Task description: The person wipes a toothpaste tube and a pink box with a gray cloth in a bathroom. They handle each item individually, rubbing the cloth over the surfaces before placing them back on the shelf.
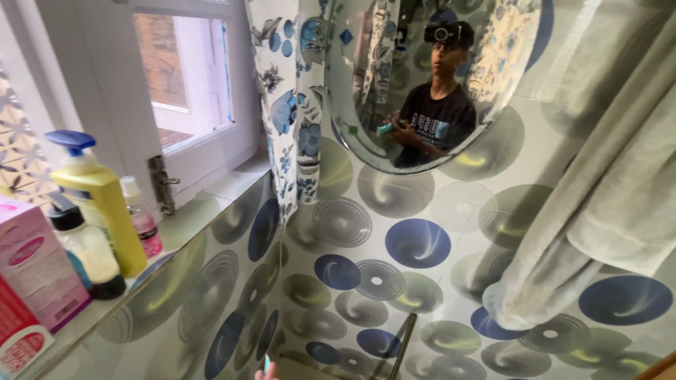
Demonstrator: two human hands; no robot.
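Note:
Only a fingertip of one of my hands (266, 373) shows at the bottom edge, with a sliver of a teal object (266, 362) above it; which hand it is I cannot tell. The round mirror (352, 151) on the patterned wall reflects me with both hands held close together at chest height. In that reflection a small teal object (384, 129) sticks out from the hands, seemingly on my left side. What the other hand does is hidden.
A window ledge (211, 204) on the left carries a yellow pump bottle (105, 204), a small pink-capped bottle (143, 225), a dark-capped clear bottle (88, 250) and a pink box (35, 264). A floral curtain (289, 105) hangs beside the mirror. A grey towel (598, 204) hangs at the right.

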